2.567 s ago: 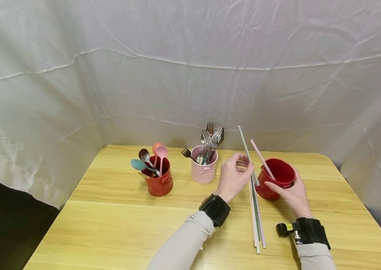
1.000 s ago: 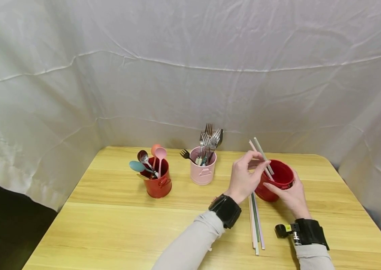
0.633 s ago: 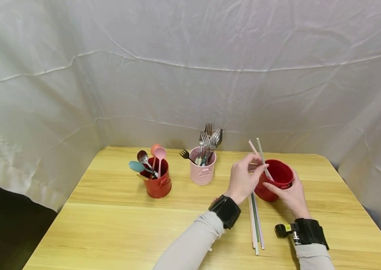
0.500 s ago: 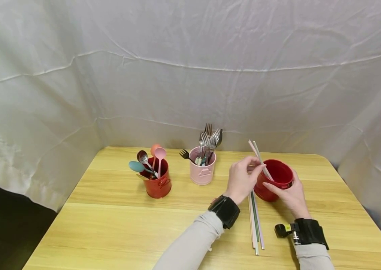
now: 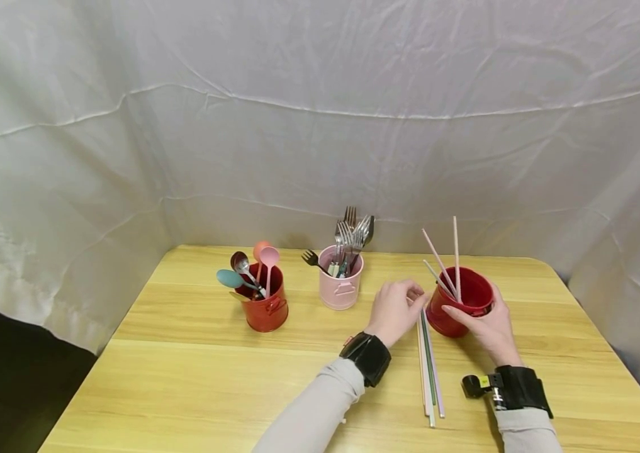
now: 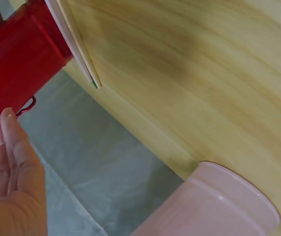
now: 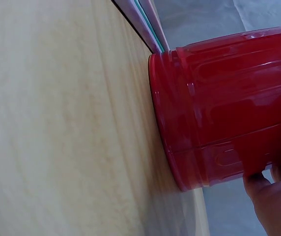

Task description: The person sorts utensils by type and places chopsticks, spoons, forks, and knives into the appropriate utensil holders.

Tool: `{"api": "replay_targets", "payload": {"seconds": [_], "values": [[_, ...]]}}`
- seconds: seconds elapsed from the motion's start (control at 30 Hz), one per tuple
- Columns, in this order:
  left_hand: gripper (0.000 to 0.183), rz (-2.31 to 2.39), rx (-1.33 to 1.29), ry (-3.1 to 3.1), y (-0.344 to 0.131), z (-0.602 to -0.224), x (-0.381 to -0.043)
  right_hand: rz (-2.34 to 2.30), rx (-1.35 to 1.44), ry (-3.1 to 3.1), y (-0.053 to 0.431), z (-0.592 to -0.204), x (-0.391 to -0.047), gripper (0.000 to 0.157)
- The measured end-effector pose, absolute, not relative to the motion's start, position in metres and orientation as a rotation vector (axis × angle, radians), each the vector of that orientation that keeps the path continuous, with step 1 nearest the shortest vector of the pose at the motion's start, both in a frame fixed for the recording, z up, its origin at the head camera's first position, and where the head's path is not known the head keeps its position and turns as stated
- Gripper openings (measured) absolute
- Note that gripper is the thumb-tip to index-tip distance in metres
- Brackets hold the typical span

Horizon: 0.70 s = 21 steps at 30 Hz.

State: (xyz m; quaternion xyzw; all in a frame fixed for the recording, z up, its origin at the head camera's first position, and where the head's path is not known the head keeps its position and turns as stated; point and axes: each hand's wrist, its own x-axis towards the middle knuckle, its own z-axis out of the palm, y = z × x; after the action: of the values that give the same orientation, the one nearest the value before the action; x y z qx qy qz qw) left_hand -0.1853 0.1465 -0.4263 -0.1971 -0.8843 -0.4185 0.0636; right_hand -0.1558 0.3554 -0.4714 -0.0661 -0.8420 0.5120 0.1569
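Note:
My right hand (image 5: 486, 324) grips a red bucket (image 5: 449, 319) by its rim and side, the thumb at the near rim. Three pale chopsticks, among them a pink chopstick (image 5: 435, 255) and a whitish upright chopstick (image 5: 457, 251), lean in it. To its left, my left hand (image 5: 396, 309) hovers by the far ends of several chopsticks (image 5: 428, 365) lying on the table. Its fingers hold nothing in the left wrist view, where the fingertips overlap the bucket's handle loop (image 6: 26, 105). The right wrist view shows the bucket's base at the tabletop.
A pink bucket (image 5: 338, 294) of forks (image 5: 350, 236) stands at the back middle. Left of it is another red bucket (image 5: 265, 318) with several spoons (image 5: 269, 258). A grey cloth (image 5: 320, 157) hangs behind the wooden table (image 5: 212, 377).
My left hand has let go of a pale green chopstick at the red bucket and moved left and down. The chopsticks inside now lean apart. My right hand has stayed on the bucket.

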Motion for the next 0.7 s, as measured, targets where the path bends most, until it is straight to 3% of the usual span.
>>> {"api": "replay_targets", "payload": {"seconds": [0.33,0.7], "values": [[0.014,-1.113,-0.484,-2.843,0.143,-0.436,-0.181,1.457,-0.183,-2.419,0.355,-0.471,-0.155,0.089],[0.025,-0.937,-0.484,-2.955,0.147,-0.442,-0.176,1.454,-0.191,-2.419,0.354,-0.47,-0.155,0.089]]}}
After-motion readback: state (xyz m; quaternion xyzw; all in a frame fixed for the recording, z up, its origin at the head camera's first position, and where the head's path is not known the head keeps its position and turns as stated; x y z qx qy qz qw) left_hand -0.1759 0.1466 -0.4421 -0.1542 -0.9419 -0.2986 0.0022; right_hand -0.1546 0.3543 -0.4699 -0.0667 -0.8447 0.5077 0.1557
